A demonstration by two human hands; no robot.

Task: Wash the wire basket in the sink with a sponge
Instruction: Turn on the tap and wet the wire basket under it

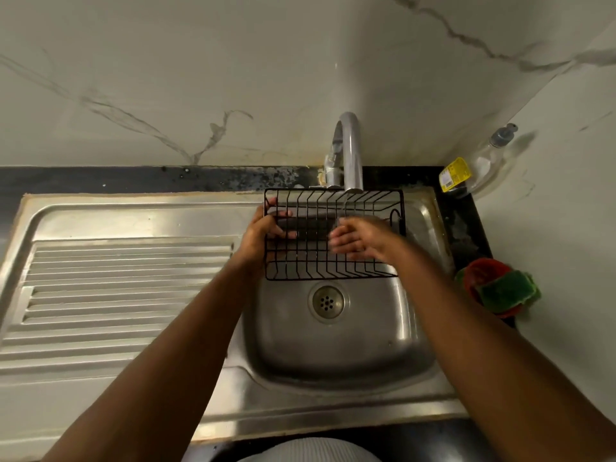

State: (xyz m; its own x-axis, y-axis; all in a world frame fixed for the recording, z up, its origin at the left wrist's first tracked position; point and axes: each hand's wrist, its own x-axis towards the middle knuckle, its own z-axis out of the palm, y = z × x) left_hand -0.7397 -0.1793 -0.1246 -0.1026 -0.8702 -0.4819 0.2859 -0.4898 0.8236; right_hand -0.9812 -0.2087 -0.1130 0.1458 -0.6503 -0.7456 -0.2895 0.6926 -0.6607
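Note:
A black wire basket point(310, 265) is held over the steel sink point(333, 355), under the tap point(350, 151), from which water runs down. My left hand point(266, 230) grips the basket's left end, fingers curled through the wires. My right hand point(353, 241) lies inside the basket with its fingers spread flat against the wires, blurred, holding nothing. The green sponge point(506, 291) sits in a red bowl point(483, 271) on the counter at the right of the sink, away from both hands.
A ribbed steel draining board point(116, 295) stretches left of the basin. A clear soap dispenser bottle point(483, 161) with a yellow label lies in the back right corner. The drain point(326, 301) is open below the basket. Marble walls close in behind and at the right.

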